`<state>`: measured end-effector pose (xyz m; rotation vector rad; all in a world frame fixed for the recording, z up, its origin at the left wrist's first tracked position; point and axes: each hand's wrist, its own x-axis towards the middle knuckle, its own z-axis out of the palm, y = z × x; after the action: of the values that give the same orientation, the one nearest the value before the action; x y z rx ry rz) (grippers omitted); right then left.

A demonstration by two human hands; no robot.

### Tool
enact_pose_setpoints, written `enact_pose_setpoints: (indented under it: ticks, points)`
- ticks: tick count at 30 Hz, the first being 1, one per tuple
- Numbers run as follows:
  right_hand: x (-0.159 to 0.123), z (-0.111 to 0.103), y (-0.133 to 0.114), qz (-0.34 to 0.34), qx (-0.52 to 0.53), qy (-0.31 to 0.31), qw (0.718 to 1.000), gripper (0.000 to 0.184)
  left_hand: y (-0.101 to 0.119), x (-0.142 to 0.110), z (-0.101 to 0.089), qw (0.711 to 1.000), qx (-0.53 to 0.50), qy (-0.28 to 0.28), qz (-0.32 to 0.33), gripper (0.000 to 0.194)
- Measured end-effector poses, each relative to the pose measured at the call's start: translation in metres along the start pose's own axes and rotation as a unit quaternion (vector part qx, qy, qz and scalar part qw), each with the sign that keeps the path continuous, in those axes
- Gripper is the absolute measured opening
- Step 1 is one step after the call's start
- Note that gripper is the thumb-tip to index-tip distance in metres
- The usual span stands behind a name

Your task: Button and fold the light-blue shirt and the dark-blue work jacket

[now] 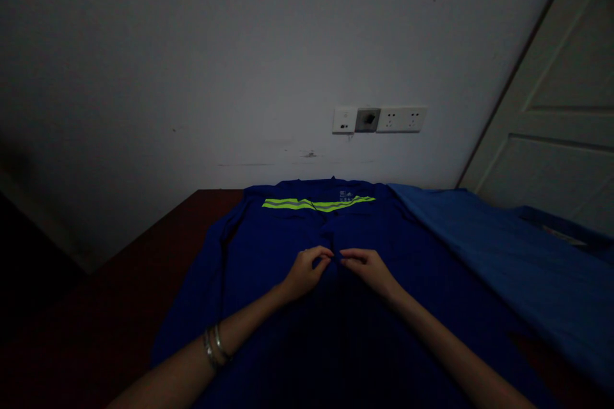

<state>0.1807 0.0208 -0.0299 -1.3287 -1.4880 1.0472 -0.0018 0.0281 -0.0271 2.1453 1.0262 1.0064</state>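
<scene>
Forearms [258,313], L hand [307,270] + R hand [370,270] near-pinched (hold unclear) over lengthwise jacket [273,239], top twd wall [240,77].

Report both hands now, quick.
Left hand: curled, nearly pinched together over the dark blue shirt; whether it holds cloth cannot be told.
Right hand: curled likewise; its hold cannot be told either.

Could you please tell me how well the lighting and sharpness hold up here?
Head view: dim overall, the garment sinking to near-black low in the frame; head view: the yellow stripe stands out vividly; head view: left hand and right hand distinguishable, their grip too dark to judge; head view: chest print illegible.
</scene>
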Motion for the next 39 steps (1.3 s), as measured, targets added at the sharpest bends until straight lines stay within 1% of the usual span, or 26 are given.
enact_pose_setpoints:
  ticks: [3,8,11,15,20,29,34,39]
  points:
    - [0.0011,0.0016,0.0001,-0.012,0.019,0.017,1.0,0.029,0.0013,-0.0013,-0.0001,1.0,0.025,0.0,0.0,0.018]
    - [0.0004,0.0031,-0.0001,-0.008,0.036,0.031,0.999,0.028,0.0006,-0.0035,0.0016,0.999,0.047,-0.006,0.006,0.019]
    - [-0.0001,0.0034,0.001,-0.005,0.04,0.028,0.999,0.026,-0.0009,-0.0043,0.0033,0.998,0.053,-0.007,0.014,0.017]
    - [0.0002,0.004,0.003,-0.005,0.046,0.025,0.999,0.025,-0.002,-0.0044,0.005,0.999,0.053,-0.003,0.008,0.015]
    - [-0.0005,0.0039,0.0021,-0.011,0.038,0.025,0.999,0.026,-0.0023,-0.0047,0.0057,0.997,0.073,0.011,0.023,0.014]
    - [-0.0031,0.0033,-0.0021,-0.029,0.006,0.002,1.0,0.029,-0.0029,-0.0054,0.0064,0.995,0.085,0.039,0.038,0.011]
    - [-0.0029,0.0048,-0.0029,-0.05,0.011,0.0,0.999,0.027,-0.0036,-0.006,0.0065,0.992,0.111,0.035,0.05,0.01]
    - [-0.0032,0.0054,-0.0056,-0.036,0.023,0.002,0.999,0.028,-0.002,-0.0067,0.0058,0.99,0.123,0.034,0.052,0.009]
